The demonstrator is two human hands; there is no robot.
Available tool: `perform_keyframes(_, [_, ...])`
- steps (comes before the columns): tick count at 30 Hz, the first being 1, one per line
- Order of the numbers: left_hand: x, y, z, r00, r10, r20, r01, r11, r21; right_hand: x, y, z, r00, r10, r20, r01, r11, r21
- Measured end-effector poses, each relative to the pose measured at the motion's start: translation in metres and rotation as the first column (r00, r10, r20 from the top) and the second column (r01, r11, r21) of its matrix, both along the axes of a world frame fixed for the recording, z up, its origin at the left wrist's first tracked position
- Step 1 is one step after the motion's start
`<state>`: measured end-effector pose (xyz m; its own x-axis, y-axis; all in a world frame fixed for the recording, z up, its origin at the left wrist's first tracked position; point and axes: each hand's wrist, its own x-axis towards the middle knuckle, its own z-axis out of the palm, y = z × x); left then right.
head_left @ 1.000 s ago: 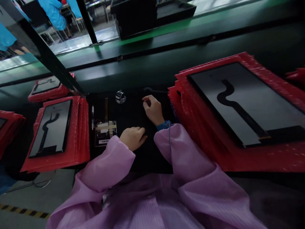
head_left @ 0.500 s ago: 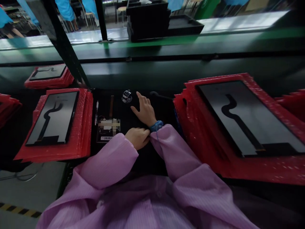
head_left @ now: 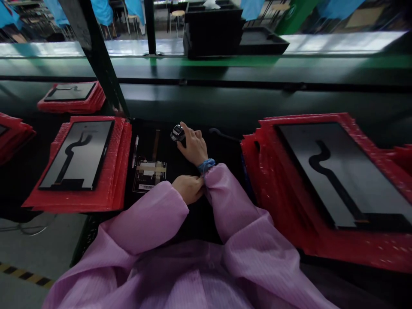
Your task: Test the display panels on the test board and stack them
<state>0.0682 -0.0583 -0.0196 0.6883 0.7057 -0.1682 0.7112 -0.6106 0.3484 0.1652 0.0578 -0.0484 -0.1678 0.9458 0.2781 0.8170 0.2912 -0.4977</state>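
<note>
My right hand [head_left: 194,145] reaches forward over the black mat [head_left: 196,214], its fingers curled on a small silver object [head_left: 177,133] at the mat's far edge. My left hand [head_left: 188,188] lies close behind it, fingers pinched on the cuff of my right sleeve [head_left: 210,174], just below the blue wristband [head_left: 206,164]. Left of my hands, a small circuit board [head_left: 149,174] with tan tape strips rests on the mat. A white pen [head_left: 136,145] and a brown flex strip [head_left: 156,143] lie beyond it.
Red bubble-wrap stacks topped with dark display panels flank the mat: one on the left [head_left: 80,159], a larger one on the right [head_left: 337,176], another at far left [head_left: 72,93]. A black slanted post [head_left: 96,56] rises at left. Black trays [head_left: 219,30] sit on the green conveyor.
My right hand has moved forward and left from the middle of the mat onto the silver object. My left hand has shifted right and taken hold of the right sleeve cuff.
</note>
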Motion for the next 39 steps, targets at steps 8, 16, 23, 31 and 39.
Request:
perform_keyframes(8, [-0.002,0.003,-0.004,1.0,0.001,0.012,-0.001,1.0,0.031,-0.001,0.0,-0.005,0.998,0.0,-0.055,0.001,1.0,0.028])
perform_keyframes(16, [-0.005,0.005,-0.002,1.0,0.0,0.023,0.0,0.999,0.036,0.012,-0.027,-0.005,0.976,-0.065,-0.206,0.066,0.998,-0.002])
perform_keyframes(23, [-0.008,0.007,0.003,0.999,-0.023,0.043,0.022,0.999,0.028,0.044,-0.138,0.01,0.965,-0.128,-0.227,0.16,0.979,0.127])
perform_keyframes(31, [0.007,-0.01,0.018,0.976,-0.037,0.215,0.058,0.994,-0.091,0.12,-0.259,0.026,0.661,-0.745,-0.09,0.617,0.471,0.631])
perform_keyframes(39, [0.078,-0.048,0.031,0.589,0.51,0.627,0.278,0.6,-0.75,0.138,-0.262,0.044,0.754,-0.65,-0.094,0.536,0.526,0.66])
